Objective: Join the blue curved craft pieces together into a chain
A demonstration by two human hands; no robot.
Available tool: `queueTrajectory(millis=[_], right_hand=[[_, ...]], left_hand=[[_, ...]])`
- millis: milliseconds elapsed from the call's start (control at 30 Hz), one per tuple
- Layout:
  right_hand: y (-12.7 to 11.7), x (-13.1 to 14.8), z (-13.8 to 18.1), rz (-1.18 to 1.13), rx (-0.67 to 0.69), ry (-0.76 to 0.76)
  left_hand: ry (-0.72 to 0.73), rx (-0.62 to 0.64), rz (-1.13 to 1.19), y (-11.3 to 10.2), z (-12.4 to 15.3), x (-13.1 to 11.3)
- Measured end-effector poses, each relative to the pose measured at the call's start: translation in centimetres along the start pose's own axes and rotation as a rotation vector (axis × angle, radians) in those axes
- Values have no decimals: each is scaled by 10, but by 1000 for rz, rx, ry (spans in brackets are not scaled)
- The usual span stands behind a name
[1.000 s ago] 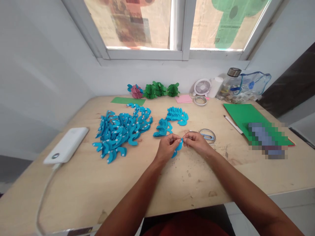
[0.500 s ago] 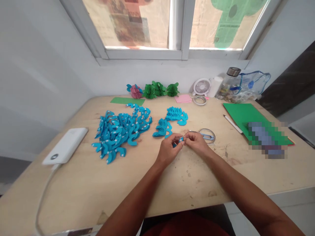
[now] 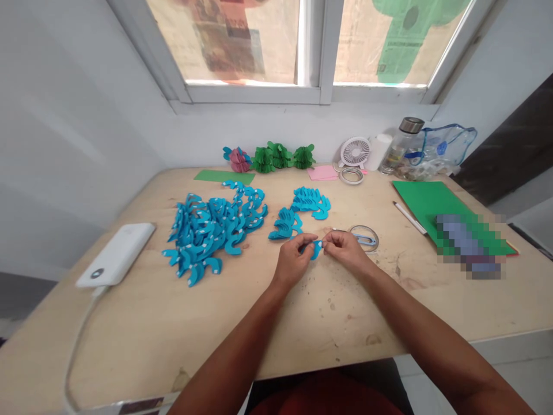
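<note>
While blue paper arcs (image 3: 216, 222) crowd nine o'clock, left hand (image 3: 294, 259) grips a white-spotted blue paper crescent (image 3: 316, 251); right hand (image 3: 345, 249) is pinched at its edge.

Curved blue paper piece (image 3: 316, 251): white patch at upper right end, partly hidden, held, right of blue paper-piece heap (image 3: 209, 227).

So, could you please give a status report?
Left hand holding blue paper piece; right hand at its white patch; folded blue papers just beyond left hand.

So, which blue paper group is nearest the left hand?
The fanned group just beyond the left hand; the other fanned group lies farther back, the big pile farther left.
</note>
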State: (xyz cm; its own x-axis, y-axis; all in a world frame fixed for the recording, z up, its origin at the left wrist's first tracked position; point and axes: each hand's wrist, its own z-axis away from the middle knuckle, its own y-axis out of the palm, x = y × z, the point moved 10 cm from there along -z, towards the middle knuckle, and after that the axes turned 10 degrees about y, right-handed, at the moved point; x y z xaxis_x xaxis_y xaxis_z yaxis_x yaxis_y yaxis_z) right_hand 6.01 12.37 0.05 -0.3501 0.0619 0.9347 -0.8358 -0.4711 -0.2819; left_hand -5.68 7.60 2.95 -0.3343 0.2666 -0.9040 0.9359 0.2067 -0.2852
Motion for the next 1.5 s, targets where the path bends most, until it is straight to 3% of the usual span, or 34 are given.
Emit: queueTrajectory(millis=[233, 600, 1167, 1500], right_hand=[[2, 3, 1, 98, 21, -37], [4, 8, 3, -30, 55, -12], [0, 7, 2, 103, -34, -95], [2, 5, 1, 31, 19, -61]], left_hand=[[-76, 47, -4, 3, 0, 8], [-155, 14, 71, 4, 3, 18], [-171, -47, 83, -1, 4, 18], [-189, -36, 108, 2, 4, 19]])
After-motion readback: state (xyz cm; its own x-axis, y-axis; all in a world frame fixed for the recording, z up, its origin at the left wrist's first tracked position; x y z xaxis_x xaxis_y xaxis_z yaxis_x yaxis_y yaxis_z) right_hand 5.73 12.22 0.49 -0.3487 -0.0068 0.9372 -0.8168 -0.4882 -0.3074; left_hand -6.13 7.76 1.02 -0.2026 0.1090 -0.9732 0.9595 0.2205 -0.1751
